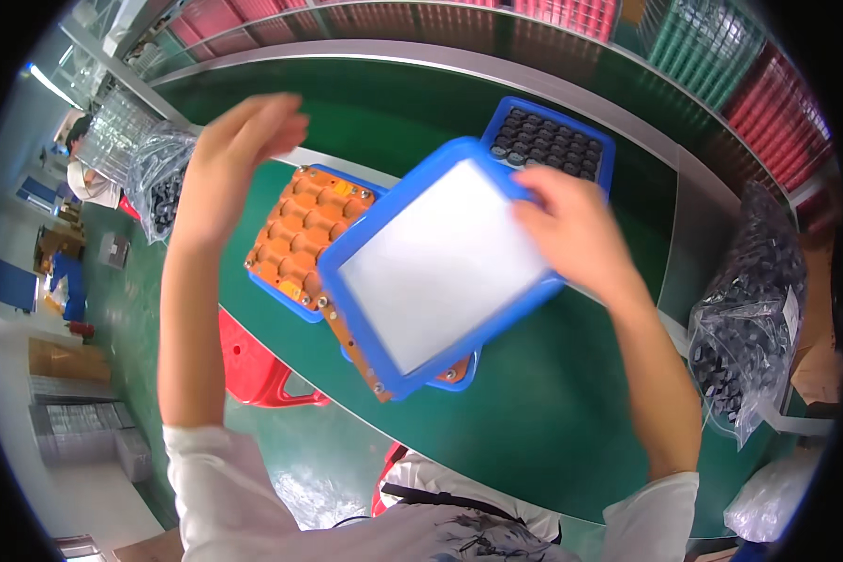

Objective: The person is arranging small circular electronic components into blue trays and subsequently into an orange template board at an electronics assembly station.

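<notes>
In the head view, the right hand [576, 225] was clamped on the right-hand edge of a tilted blue-framed white board [440, 267]. The left hand [248, 131], blurred, was raised well apart from it, fingers loosely extended. Below and right of the left hand lay an orange fixture [304, 229]; just beyond the right hand, a blue tray [609, 159] held black parts [543, 140].

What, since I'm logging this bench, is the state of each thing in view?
Blue-rimmed rectangular panel with white face: held up, nothing visible on it.
Bare right hand: gripping the panel's edge.
Bare left hand: raised, blurred, holding nothing visible.
Orange plate with rounded hollows: partly hidden by the panel.
Blue plastic tray: filled with black round parts.
Clear plastic bag: bulging with dark parts.
</notes>
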The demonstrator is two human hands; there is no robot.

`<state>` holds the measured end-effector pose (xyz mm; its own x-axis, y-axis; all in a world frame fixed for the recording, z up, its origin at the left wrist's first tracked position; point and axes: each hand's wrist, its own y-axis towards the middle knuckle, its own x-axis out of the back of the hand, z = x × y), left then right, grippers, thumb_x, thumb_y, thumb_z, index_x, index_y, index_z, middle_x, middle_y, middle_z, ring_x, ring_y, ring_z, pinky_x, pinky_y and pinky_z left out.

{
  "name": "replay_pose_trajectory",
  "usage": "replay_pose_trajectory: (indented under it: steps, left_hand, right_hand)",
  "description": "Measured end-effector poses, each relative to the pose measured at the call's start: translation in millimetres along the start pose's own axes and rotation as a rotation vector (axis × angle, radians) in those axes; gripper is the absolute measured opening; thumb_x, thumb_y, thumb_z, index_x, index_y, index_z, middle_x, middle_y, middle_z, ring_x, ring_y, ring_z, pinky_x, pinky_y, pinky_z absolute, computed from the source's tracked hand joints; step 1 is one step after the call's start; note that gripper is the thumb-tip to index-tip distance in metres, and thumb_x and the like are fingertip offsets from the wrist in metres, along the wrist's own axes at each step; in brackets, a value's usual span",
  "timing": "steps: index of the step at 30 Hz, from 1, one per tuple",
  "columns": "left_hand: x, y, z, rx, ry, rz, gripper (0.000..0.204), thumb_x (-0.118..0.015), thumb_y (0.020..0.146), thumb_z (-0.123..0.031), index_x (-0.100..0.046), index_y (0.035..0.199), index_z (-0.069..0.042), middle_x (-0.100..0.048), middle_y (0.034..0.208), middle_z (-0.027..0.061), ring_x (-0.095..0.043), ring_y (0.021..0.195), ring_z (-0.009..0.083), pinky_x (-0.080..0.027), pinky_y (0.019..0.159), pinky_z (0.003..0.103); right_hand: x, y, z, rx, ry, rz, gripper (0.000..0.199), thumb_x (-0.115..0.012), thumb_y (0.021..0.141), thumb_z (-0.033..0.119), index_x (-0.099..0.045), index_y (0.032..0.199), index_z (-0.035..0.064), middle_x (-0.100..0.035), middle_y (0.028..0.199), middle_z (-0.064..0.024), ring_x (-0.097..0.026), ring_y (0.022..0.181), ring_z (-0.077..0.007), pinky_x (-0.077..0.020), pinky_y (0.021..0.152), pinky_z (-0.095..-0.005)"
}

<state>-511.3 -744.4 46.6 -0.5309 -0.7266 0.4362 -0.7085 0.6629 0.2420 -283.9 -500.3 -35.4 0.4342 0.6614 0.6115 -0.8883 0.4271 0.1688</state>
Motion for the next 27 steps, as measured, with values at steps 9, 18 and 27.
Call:
replay_pose_trajectory:
  steps: [9, 18, 27]
  left_hand:
    - [-202.7, -252.9, -16.5, -0.342, 0.072, 0.460, 0.068, -0.077, 0.085, -0.025, -0.052, 0.143, 0.001, -0.031, 0.159, 0.0307, -0.029, 0.146, 0.0532, -0.031, 0.117, 0.060]
    - [-261.1, -254.9, -14.0, -0.545, 0.323, 0.741, 0.056, -0.080, 0.078, -0.011, -0.062, 0.130, -0.003, -0.041, 0.155, 0.0229, -0.030, 0.145, 0.0525, -0.038, 0.111, 0.059]
    - [-475.3, -160.2, -99.7, -0.722, 0.148, 0.541, 0.038, -0.069, 0.085, -0.004, -0.061, 0.122, -0.003, -0.065, 0.105, 0.0192, -0.066, 0.097, 0.0396, -0.055, 0.081, 0.048]
  right_hand:
    - [29.6, -340.6, -60.9, -0.680, 0.108, -0.602, 0.037, -0.067, 0.092, 0.007, -0.062, 0.128, -0.0009, -0.064, 0.093, -0.0024, -0.053, 0.077, -0.0089, -0.0458, 0.068, -0.0242]
    - [74.9, -365.0, -113.3, -0.527, -0.584, -0.749, 0.073, -0.077, 0.089, 0.025, -0.044, 0.149, 0.0012, -0.038, 0.152, -0.0284, -0.038, 0.137, -0.0471, -0.0323, 0.115, -0.0538]
    - [120.2, -308.1, -184.4, -0.466, -1.054, -0.660, 0.070, -0.075, 0.086, 0.047, -0.054, 0.147, 0.0200, -0.034, 0.157, -0.0294, -0.030, 0.141, -0.0546, -0.0284, 0.114, -0.0632]
